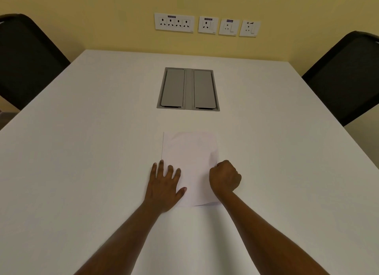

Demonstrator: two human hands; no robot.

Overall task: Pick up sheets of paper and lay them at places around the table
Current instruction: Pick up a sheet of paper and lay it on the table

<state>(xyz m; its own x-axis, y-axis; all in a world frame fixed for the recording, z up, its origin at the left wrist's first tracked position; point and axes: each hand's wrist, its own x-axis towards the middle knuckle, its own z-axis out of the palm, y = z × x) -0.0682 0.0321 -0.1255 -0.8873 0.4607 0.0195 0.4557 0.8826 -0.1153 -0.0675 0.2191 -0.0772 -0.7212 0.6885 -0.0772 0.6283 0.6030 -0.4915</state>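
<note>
A small stack of white paper sheets [191, 162] lies on the white table [82, 151], straight in front of me. My left hand [165, 187] rests flat on the stack's near left part, fingers spread, palm down. My right hand [224, 177] is curled at the stack's right edge, its fingers closed on the edge of the top sheet, which lifts slightly there. The near right corner of the stack shows a second sheet fanned out underneath.
A grey double-lid cable box [188, 89] is set into the table beyond the paper. Black chairs stand at the left [26, 61] and right [346, 77] sides. Wall sockets [207, 25] line the yellow wall behind the far edge.
</note>
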